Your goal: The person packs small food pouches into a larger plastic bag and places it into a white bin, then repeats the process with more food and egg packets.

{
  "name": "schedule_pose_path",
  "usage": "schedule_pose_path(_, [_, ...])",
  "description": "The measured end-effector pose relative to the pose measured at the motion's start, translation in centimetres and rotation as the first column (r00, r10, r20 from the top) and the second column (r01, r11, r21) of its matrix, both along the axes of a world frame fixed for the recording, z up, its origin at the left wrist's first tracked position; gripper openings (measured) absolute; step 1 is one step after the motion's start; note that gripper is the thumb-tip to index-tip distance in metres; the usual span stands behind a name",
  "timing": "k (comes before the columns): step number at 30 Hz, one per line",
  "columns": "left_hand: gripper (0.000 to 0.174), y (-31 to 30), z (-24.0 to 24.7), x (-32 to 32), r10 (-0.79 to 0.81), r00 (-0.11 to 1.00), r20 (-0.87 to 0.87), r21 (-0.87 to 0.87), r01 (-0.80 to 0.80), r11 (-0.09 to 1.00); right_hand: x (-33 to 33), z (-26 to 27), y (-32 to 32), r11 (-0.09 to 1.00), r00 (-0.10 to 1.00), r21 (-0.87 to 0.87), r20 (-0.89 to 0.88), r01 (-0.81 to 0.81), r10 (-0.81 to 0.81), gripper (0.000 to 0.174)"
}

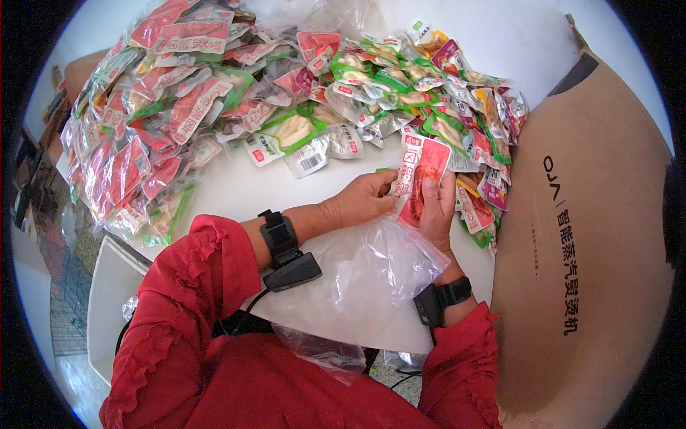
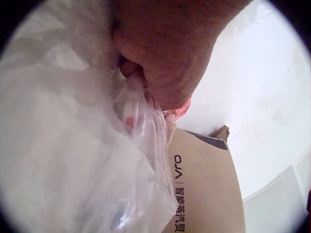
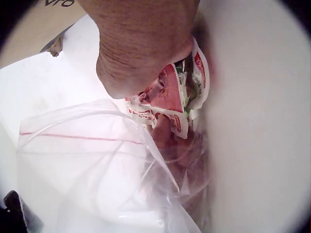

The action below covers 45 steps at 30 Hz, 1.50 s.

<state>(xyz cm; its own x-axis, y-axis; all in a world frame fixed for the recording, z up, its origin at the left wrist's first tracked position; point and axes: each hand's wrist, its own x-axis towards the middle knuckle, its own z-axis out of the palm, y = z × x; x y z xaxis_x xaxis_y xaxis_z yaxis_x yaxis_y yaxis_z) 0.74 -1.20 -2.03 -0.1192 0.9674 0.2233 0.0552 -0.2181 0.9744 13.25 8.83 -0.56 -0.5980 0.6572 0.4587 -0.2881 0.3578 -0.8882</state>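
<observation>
My right hand (image 1: 437,212) grips a red-and-white food packet (image 1: 423,166), its thumb lying across the front. Behind that one, a second packet with green shows in the right wrist view (image 3: 198,80). My left hand (image 1: 361,200) pinches the mouth of a clear zip bag (image 1: 350,261), fingertips right at the packet's left edge. The bag hangs from the hands toward my lap; a red line runs along its opening in the right wrist view. Through its film, the left fingers (image 3: 165,128) appear beside the packet's lower end.
A large heap of bagged red packets (image 1: 179,107) fills the left of the white table (image 1: 236,193). Loose green, purple and red packets (image 1: 400,79) lie at the back and right. A tall cardboard box (image 1: 586,236) stands along the right side. A white bin (image 1: 111,300) is at lower left.
</observation>
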Motion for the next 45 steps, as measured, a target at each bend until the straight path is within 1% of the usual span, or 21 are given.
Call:
schedule_pose_path(1, [0.032, 0.2, -0.3, 0.2, -0.039, 0.996, 0.085, 0.043, 0.036, 0.998, 0.1, -0.4, 0.3, 1.0, 1.0, -0.01, 0.007, -0.006, 0.006, 0.031])
schedule_pose_path(6, [0.028, 0.4, -0.4, 0.2, -0.025, 0.986, 0.162, 0.051, 0.017, 0.999, 0.4, 0.5, 0.0, 0.997, 1.0, -0.07, -0.021, -0.019, 0.018, 0.034])
schedule_pose_path(8, [0.027, 0.7, -0.8, 0.1, -0.026, 0.976, 0.216, 0.059, 0.013, 0.998, 0.9, 0.8, 0.1, 0.988, 0.995, -0.129, 0.051, -0.08, 0.087, 0.034])
schedule_pose_path(10, [0.029, 0.5, -0.5, 0.1, -0.007, 0.953, 0.303, 0.112, -0.028, 0.993, 0.7, 0.8, -0.3, 0.995, 0.994, -0.049, 0.066, -0.086, 0.09, 0.033])
schedule_pose_path(12, [0.031, 0.4, -0.3, 0.0, 0.07, 0.965, 0.253, 0.093, -0.096, 0.991, 0.4, 1.0, -0.7, 0.995, 0.992, 0.032, 0.082, -0.095, 0.092, 0.032])
schedule_pose_path(14, [0.034, 0.3, -0.4, -0.2, 0.147, 0.968, 0.201, 0.075, -0.165, 0.984, 0.3, 1.5, -1.1, 0.995, 1.0, -0.1, -0.012, 0.027, -0.028, 0.03])
schedule_pose_path(15, [0.038, 0.1, -0.2, -0.4, 0.255, 0.963, 0.084, 0.083, -0.262, 0.961, 0.2, 1.3, -0.9, 0.995, 1.0, -0.097, -0.012, 0.027, -0.029, 0.03])
schedule_pose_path(16, [0.043, -0.1, 0.0, -0.4, 0.36, 0.932, -0.033, 0.102, -0.355, 0.929, 0.0, 0.9, -0.5, 0.996, 0.996, -0.039, -0.042, 0.083, -0.084, 0.031])
schedule_pose_path(18, [0.044, -0.5, 0.8, -0.2, 0.298, 0.949, -0.101, 0.112, -0.287, 0.951, 0.2, 0.8, -0.2, 0.99, 0.987, 0.02, -0.076, 0.14, -0.138, 0.033])
schedule_pose_path(20, [0.046, -1.1, 1.7, 0.4, 0.236, 0.957, -0.171, 0.12, -0.217, 0.969, 0.8, 1.0, -0.2, 0.943, 0.972, 0.33, 0.205, 0.04, -0.113, 0.035])
schedule_pose_path(21, [0.046, -1.3, 1.9, 0.9, 0.208, 0.974, -0.091, 0.156, -0.192, 0.969, 0.6, 1.6, -0.5, 0.798, 0.964, 0.596, 0.156, 0.083, -0.216, 0.036])
schedule_pose_path(22, [0.046, -1.4, 2.0, 1.2, 0.176, 0.984, -0.012, 0.193, -0.171, 0.966, 0.6, 2.1, -0.7, 0.797, 0.964, 0.599, 0.156, 0.081, -0.215, 0.036])
schedule_pose_path(24, [0.043, -0.7, 1.0, 0.5, 0.252, 0.968, -0.019, 0.173, -0.245, 0.954, 0.8, 2.7, -1.0, 0.788, 0.978, 0.604, 0.209, -0.119, -0.014, 0.035])
schedule_pose_path(26, [0.038, -0.5, 1.0, 0.1, 0.162, 0.92, 0.358, 0.058, -0.195, 0.979, 0.7, 2.4, -1.0, 0.753, 0.98, 0.644, 0.199, -0.134, 0.004, 0.033])
schedule_pose_path(27, [0.031, -0.4, 1.0, 0.2, 0.112, 0.867, 0.486, 0.116, -0.191, 0.975, 0.7, 2.0, -1.0, 0.802, 0.983, 0.597, 0.163, -0.035, -0.079, 0.031])
schedule_pose_path(29, [0.029, -0.3, 0.9, 0.1, 0.087, 0.829, 0.552, 0.092, -0.165, 0.982, 0.5, 1.3, -1.0, 0.854, 0.971, 0.488, 0.047, 0.181, -0.233, 0.027])
schedule_pose_path(30, [0.028, -0.3, 1.0, 0.1, 0.064, 0.786, 0.615, 0.072, -0.137, 0.988, 0.5, 1.1, -0.8, 0.854, 0.971, 0.487, 0.049, 0.182, -0.235, 0.027])
schedule_pose_path(32, [0.027, -0.4, 1.2, 0.3, 0.02, 0.767, 0.641, 0.059, -0.076, 0.995, 0.8, 1.1, -0.2, 0.977, 0.988, 0.158, 0.035, 0.141, -0.148, 0.025])
schedule_pose_path(33, [0.027, -0.3, 1.2, 0.3, -0.019, 0.747, 0.664, 0.049, -0.018, 0.999, 0.9, 1.3, -0.2, 0.991, 0.991, 0.08, 0.068, 0.108, -0.113, 0.024])
schedule_pose_path(36, [0.028, -0.2, 0.6, 0.2, -0.071, 0.759, 0.647, -0.014, 0.105, 0.994, 1.0, 2.0, -0.8, 0.999, 0.999, -0.045, 0.027, -0.019, 0.02, 0.02])
schedule_pose_path(45, [0.031, -0.2, 0.2, 0.4, -0.119, 0.854, 0.507, -0.001, 0.138, 0.99, 1.0, 0.9, -0.1, 1.0, 0.997, 0.029, 0.07, 0.011, -0.013, 0.009])
